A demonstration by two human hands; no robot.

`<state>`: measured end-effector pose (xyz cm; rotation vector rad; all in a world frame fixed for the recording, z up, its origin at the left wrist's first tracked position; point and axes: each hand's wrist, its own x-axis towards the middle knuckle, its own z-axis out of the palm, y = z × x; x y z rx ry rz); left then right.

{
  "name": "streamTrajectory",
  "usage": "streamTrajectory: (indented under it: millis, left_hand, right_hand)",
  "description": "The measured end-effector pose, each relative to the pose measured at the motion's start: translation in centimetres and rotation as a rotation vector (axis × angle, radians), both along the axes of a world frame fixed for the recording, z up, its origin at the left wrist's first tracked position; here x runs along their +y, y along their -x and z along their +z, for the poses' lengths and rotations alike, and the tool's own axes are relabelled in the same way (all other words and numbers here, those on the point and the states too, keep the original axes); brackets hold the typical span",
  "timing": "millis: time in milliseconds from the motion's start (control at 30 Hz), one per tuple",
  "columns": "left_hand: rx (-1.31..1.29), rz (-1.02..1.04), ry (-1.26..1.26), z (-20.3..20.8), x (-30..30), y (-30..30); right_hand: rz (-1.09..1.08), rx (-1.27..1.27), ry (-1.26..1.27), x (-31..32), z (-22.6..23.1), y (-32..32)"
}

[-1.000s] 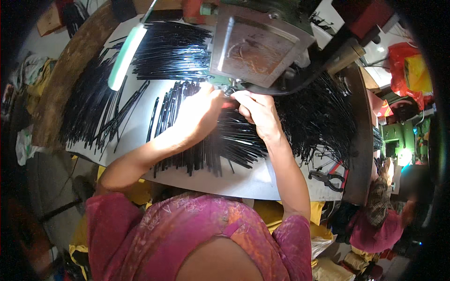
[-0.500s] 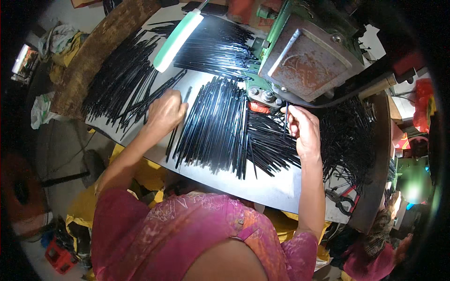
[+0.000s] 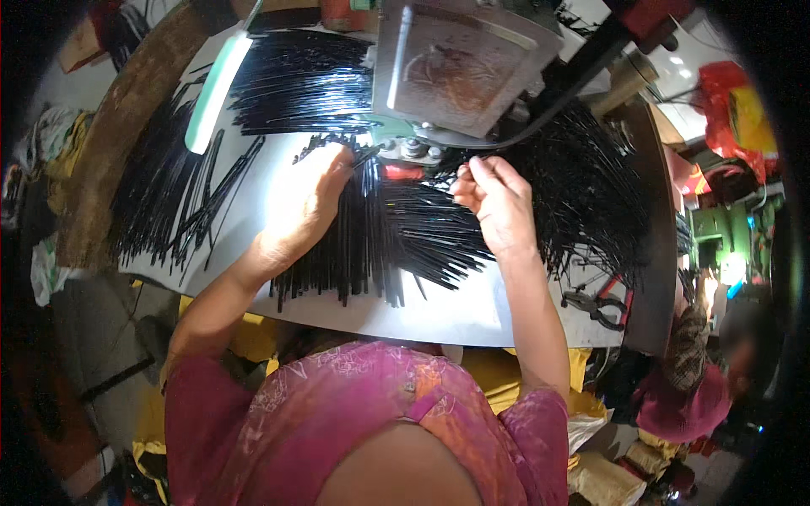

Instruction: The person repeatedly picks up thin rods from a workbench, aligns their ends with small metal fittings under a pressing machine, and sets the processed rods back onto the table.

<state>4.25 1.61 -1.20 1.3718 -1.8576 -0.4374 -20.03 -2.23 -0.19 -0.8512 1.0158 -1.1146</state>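
Observation:
My left hand (image 3: pixel 314 202) is closed on a thin black rod (image 3: pixel 364 157), whose end points at the bolted lower part (image 3: pixel 411 149) of a green and grey machine. Beneath this hand spreads a pile of similar black rods (image 3: pixel 337 253), lying side by side toward the table's front edge. On the machine's other side, my right hand (image 3: pixel 499 207) has its fingertips drawn together beside a tangle of dark strands. What those fingers hold, if anything, I cannot make out. A red piece (image 3: pixel 402 172) sits just under the bolts, between my two hands.
A lit lamp (image 3: pixel 218 93) hangs over the left side. More black rods lie behind (image 3: pixel 304 80) and at left (image 3: pixel 156 185). Dark tangled strands (image 3: pixel 591 185) cover the right side, with pliers (image 3: pixel 595 305) near the front edge. Another person (image 3: pixel 688 392) sits at far right.
My left hand has moved right and away from me to the machine, now with a rod in it. The rod in my right hand no longer shows. The whole view has shifted.

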Motion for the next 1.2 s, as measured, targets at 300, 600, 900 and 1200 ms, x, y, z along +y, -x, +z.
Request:
streamTrajectory:
  millis: [300, 600, 900, 1200]
  left_hand:
    - [-0.089, -0.006, 0.094, -0.2, -1.8, 3.1]
    - [-0.065, -0.011, 0.154, -0.3, -2.2, 3.5]
    - [-0.052, -0.014, 0.106, 0.0, -2.1, 3.4]
    - [-0.033, -0.024, -0.001, 0.3, -2.1, 3.6]
  right_hand:
    - [-0.137, -0.214, -0.054, -0.2, -0.8, -2.0]
    - [-0.175, -0.441, -0.044, -1.1, -1.5, -3.2]
    - [-0.192, -0.358, -0.04, -0.5, -1.1, -3.7]
    - [-0.2, -0.461, -0.015, -0.4, -0.9, -3.8]
